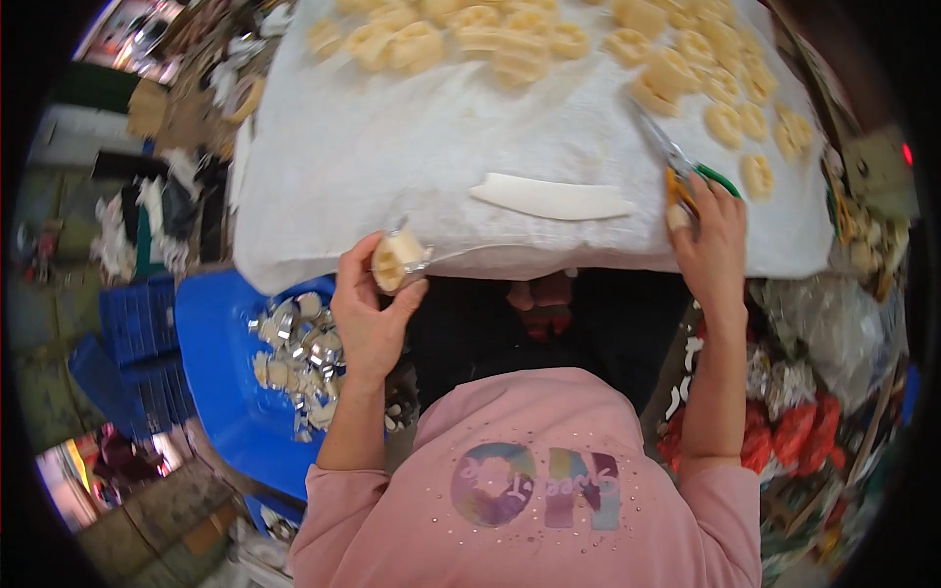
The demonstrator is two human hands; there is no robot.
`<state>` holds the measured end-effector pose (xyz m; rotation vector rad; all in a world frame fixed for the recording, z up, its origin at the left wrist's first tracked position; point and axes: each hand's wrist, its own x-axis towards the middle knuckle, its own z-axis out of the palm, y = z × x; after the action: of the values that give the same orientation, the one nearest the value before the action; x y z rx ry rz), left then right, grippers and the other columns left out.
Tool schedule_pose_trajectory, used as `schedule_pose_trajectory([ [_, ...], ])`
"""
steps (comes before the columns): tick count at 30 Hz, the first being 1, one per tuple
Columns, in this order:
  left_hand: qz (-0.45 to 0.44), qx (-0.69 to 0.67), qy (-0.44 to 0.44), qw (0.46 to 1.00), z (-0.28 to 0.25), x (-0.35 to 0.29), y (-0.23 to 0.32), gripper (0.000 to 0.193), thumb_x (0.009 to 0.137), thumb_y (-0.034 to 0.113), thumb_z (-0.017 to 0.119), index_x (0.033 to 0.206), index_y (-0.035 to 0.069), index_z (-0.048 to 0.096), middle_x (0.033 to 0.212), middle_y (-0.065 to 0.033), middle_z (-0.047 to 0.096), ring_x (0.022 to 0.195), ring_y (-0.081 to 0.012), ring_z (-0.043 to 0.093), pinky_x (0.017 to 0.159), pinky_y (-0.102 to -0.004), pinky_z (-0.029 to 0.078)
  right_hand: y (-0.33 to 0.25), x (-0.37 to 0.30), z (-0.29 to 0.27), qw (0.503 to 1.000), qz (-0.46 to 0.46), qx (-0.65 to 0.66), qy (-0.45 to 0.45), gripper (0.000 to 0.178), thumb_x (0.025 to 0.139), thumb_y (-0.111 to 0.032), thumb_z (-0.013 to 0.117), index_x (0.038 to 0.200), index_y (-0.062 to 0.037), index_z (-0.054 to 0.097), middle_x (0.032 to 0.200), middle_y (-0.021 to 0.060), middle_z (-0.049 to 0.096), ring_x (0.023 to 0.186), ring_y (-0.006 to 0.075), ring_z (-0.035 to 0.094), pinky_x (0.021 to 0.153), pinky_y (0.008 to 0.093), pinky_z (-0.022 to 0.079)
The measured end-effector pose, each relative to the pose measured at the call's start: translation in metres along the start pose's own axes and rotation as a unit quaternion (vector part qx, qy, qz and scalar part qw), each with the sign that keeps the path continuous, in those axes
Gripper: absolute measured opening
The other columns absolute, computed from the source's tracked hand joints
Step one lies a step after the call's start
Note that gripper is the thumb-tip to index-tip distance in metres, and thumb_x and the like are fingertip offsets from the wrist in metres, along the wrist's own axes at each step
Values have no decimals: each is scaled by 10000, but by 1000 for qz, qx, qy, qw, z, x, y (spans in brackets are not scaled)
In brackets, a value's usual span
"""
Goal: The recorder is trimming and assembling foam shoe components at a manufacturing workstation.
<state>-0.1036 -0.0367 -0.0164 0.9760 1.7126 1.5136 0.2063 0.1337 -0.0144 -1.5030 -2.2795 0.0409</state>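
Between the thumb and fingers of my left hand (365, 318) is a cream-coloured, ring-like piece (390, 263) with shiny clear film around it, held just over the table's near edge. At the right, my right hand (716, 240) is closed on a pair of scissors (670, 152) with orange and green handles. Their blades point away from me, the tips close to the pale pieces. A curved white strip (552, 197) lies on the white-covered table (372, 147) between my hands. Many similar cream pieces (470, 37) lie loose along the far side and far right.
At the lower left a blue tub (221, 363) holds shiny silvery and cream pieces. Blue crates (147, 343) stand beyond it. Red bags (799, 431) and clear plastic (828, 328) lie at the right below the table. Scraps clutter the floor at the upper left.
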Motion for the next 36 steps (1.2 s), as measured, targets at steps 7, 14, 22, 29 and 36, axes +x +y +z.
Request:
schedule_pose_trajectory([
  [7,-39,410,288,864,-140,-78,-76,574,684,47,699,1221,14,500,1149,-145,496,1067,-288,484,935,-378,388,-16,1,-23,998,-19,-18,57,434,738,-34,633,1168,-50,575,1178,131,552,1118,328,471,970,408,376],
  [14,83,468,275,836,-95,-56,-53,489,706,33,630,1188,54,549,1113,-156,535,1118,-322,433,991,-419,319,-66,17,0,964,-168,208,-3,313,732,-8,675,1031,-16,579,1072,113,586,994,302,538,845,377,449],
  [22,296,250,25,921,46,5,-1,279,652,-2,686,914,91,659,908,-62,600,901,-247,564,810,-355,401,-98,32,17,952,-256,136,-98,247,690,-26,661,927,-6,594,863,107,535,852,294,511,731,388,462],
  [29,329,158,-32,931,86,11,6,272,635,-19,675,885,79,634,836,-53,556,807,-236,543,744,-360,399,-103,42,9,944,-279,94,-149,187,668,35,598,851,-1,579,815,115,511,832,293,507,714,391,460],
  [36,329,149,-40,932,94,15,3,259,632,-24,679,862,80,619,817,-62,552,786,-253,545,716,-361,411,-106,37,13,943,-292,92,-128,223,634,86,572,843,7,567,829,122,502,841,296,506,714,400,450],
])
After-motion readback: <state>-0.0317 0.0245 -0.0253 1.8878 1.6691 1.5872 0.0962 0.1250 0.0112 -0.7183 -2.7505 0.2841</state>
